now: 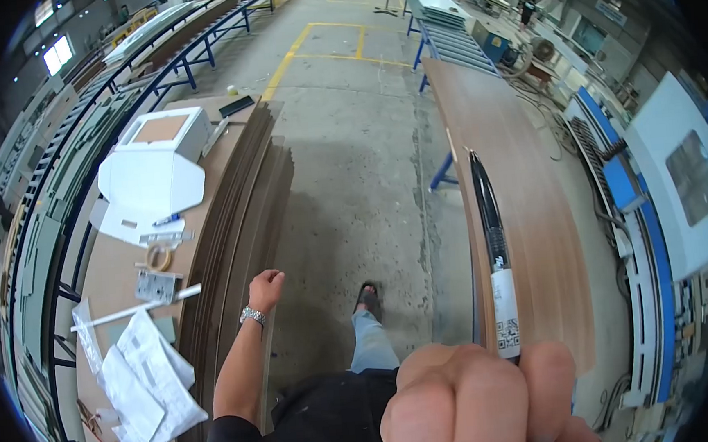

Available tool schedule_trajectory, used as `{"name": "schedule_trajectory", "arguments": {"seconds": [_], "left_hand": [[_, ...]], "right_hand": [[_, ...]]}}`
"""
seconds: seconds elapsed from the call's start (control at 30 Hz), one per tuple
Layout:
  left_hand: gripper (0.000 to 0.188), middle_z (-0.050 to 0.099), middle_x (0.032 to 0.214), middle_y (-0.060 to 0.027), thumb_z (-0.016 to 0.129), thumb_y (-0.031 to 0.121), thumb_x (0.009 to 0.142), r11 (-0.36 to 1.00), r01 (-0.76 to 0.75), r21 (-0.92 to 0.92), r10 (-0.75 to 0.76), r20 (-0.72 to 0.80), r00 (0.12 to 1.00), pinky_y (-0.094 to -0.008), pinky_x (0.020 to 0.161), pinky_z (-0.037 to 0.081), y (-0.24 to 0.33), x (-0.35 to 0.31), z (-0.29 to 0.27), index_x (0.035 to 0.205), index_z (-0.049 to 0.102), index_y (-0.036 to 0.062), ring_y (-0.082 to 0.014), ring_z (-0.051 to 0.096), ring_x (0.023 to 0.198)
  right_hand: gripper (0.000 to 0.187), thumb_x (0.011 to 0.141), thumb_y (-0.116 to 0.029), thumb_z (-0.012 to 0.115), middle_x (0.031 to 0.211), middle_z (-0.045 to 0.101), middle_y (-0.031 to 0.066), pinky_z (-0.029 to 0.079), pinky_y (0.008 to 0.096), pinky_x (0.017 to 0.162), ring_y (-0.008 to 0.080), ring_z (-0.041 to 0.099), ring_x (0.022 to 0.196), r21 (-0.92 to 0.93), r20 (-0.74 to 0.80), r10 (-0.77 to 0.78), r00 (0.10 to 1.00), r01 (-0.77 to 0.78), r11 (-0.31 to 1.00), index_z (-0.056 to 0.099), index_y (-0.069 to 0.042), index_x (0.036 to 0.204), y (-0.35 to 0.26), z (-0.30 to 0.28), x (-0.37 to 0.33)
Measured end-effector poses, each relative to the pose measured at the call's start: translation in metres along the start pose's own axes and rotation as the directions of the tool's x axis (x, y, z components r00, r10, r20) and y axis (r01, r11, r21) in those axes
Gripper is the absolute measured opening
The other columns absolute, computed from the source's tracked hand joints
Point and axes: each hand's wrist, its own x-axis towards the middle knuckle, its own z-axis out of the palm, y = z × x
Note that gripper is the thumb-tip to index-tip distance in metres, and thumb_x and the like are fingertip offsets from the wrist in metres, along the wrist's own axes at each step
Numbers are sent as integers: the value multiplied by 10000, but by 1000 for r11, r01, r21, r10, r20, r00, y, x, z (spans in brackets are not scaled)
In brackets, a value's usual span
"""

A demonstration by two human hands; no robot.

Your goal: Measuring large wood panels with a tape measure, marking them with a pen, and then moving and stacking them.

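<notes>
Close before me, my right hand (485, 396) is closed around the lower end of a black pen (488, 212). The pen stands nearly upright, tip up, with a white printed label around its lower barrel. My left hand (267, 289) hangs low beside a stack of brown panels (241, 196), apart from it. Its fingers are curled and nothing shows in them; a metal-band watch (252, 315) circles the wrist.
On the left stack lie an open white box (153, 165), a tape roll (159, 257), a grey metal piece (158, 287) and white plastic bags (148, 383). A wood-grain panel (535, 225) lies on the right. Roller conveyors (461, 45) and machines (680, 190) flank the concrete aisle.
</notes>
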Motion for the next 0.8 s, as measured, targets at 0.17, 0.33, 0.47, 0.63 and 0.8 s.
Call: {"name": "schedule_trajectory", "arguments": {"seconds": [0.17, 0.33, 0.47, 0.63, 0.8], "left_hand": [[387, 723, 974, -198, 611, 400, 887, 994, 58, 92, -55, -39, 998, -443, 856, 543, -1, 128, 45, 1017, 742, 60, -372, 695, 943], [442, 734, 1033, -160, 636, 471, 857, 752, 197, 629, -477, 314, 821, -446, 934, 535, -79, 143, 99, 1058, 737, 90, -357, 688, 1034], [245, 743, 962, -140, 668, 320, 830, 638, 87, 765, -543, 366, 756, -408, 822, 577, -61, 150, 133, 966, 756, 135, -286, 721, 981], [300, 733, 871, -153, 676, 333, 836, 616, 645, 452, -787, 317, 529, -403, 744, 579, 4, 309, 177, 864, 744, 42, -275, 734, 886], [543, 732, 825, -174, 537, 503, 901, 777, 586, 231, -630, 269, 729, -426, 832, 554, 90, 628, 198, 837, 747, 6, -309, 723, 868]], "right_hand": [[244, 1003, -303, 575, 952, 643, 217, 483, 280, 757, 244, 550, 859, 94, -59, -112, 992, 117, 989, 464, -101, 922, -14, -150, 128], [306, 1021, -315, 549, 762, 564, 115, 370, 268, 425, 177, 441, 564, -266, -76, 165, 983, -179, 947, 408, -75, 893, -34, -286, 286], [376, 1021, -401, 528, 564, 489, 66, 340, 260, 411, 156, 409, 442, -211, 95, 322, 942, -297, 931, 419, -87, 845, -19, -410, 386], [401, 1017, -421, 508, 543, 479, 65, 285, 262, 395, 142, 389, 407, -349, 117, 303, 946, -246, 904, 422, -94, 801, 14, -546, 481], [330, 1002, -334, 485, 579, 443, 87, 254, 263, 471, 121, 322, 481, -612, -59, 323, 945, -290, 736, 418, -92, 788, 66, -701, 609]]}}
